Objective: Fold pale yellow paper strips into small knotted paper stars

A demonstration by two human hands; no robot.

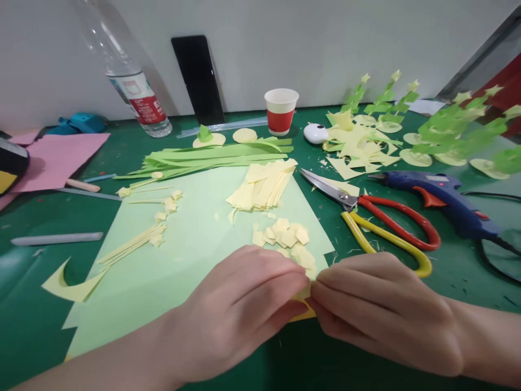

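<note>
My left hand and my right hand meet low in the head view, fingertips pinched close together. Whatever sits between the fingertips is too small and covered to name. Just behind them lies a small pile of folded pale yellow paper pieces on light green paper sheets. Farther back, pale yellow paper strips are fanned out, with long green strips beyond. At the left of the sheets are thin rolled yellow strips with knotted ends.
Red-and-yellow scissors and a blue glue gun lie right. Behind stand a paper cup, phone and bottle. Paper plants stand at right beside yellow scraps. Pink paper and a pen lie left.
</note>
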